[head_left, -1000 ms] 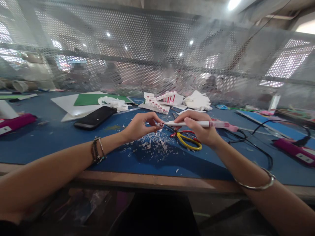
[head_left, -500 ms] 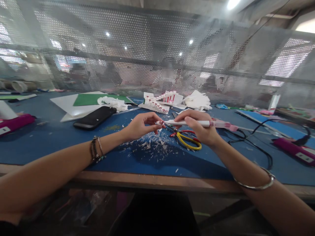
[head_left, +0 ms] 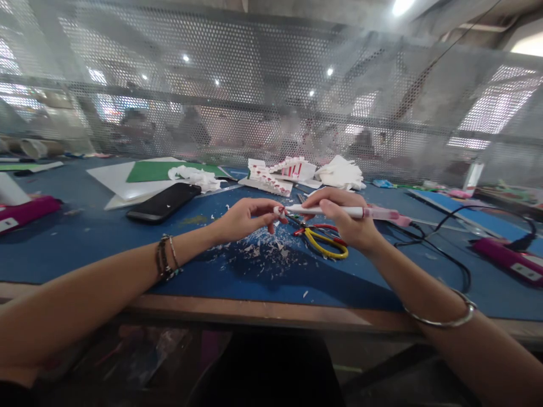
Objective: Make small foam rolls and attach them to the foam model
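My left hand [head_left: 250,219] pinches a small white and dark-red piece [head_left: 280,212] between thumb and fingertips. The piece is too small to make out its kind. My right hand [head_left: 345,217] is closed round a white pen-shaped tool [head_left: 355,212] with a see-through pink rear end. Its thin tip points left and meets the small piece, or comes very close to it. Below the hands lie scissors [head_left: 326,244] with yellow and red handles, partly hidden by my right hand. White shavings [head_left: 267,249] are strewn over the blue tabletop [head_left: 203,277].
A black phone [head_left: 165,203] lies left of my hands. Behind are white card strips [head_left: 265,178] bearing small dark-red bits, and crumpled white tissue [head_left: 341,172]. A black cable [head_left: 428,237] curls at right beside a purple box [head_left: 507,260]. A perforated screen [head_left: 237,85] stands behind.
The small piece has shifted slightly right and is turned a little in my left fingers. My left hand has moved slightly with it. My right hand has hardly moved.
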Available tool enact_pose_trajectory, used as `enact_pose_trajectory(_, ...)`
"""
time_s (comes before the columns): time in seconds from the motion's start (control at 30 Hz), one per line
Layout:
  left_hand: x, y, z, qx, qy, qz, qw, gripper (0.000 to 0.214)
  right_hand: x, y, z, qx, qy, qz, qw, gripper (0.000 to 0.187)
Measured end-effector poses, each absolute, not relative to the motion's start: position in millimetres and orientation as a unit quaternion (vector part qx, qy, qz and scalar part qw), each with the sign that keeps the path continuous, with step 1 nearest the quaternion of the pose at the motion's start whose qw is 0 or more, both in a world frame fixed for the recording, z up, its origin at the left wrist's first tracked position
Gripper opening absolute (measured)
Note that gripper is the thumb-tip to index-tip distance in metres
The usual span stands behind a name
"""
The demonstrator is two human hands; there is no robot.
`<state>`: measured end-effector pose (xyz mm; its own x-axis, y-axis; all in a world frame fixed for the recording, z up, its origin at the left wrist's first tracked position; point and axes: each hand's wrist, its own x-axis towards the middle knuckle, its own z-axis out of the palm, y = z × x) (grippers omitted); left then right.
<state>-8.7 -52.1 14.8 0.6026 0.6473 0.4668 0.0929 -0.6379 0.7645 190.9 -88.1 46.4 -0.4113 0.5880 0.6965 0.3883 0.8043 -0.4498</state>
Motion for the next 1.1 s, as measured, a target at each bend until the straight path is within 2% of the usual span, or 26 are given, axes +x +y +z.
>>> enact_pose_trajectory(0.27,-8,-52,15,0.825,0.219,0.373,0.364,0.017,192,-87,45,-0.303,-0.826,0.104,0.464,0.02)
enact_pose_trajectory(0.47,-8,-50,15,0.817,0.228,0.374,0.374,0.015,189,-89,44,-0.285,-0.807,0.126,0.502,0.019)
enact_pose_trajectory(0.9,-4,-52,13,0.8,0.203,0.359,0.437,0.016,183,-86,39,-0.305,-0.809,0.135,0.483,0.022)
enact_pose_trajectory(1.1,-2,-52,12,0.806,0.22,0.369,0.407,0.015,182,-86,37,-0.317,-0.804,0.144,0.482,0.02)
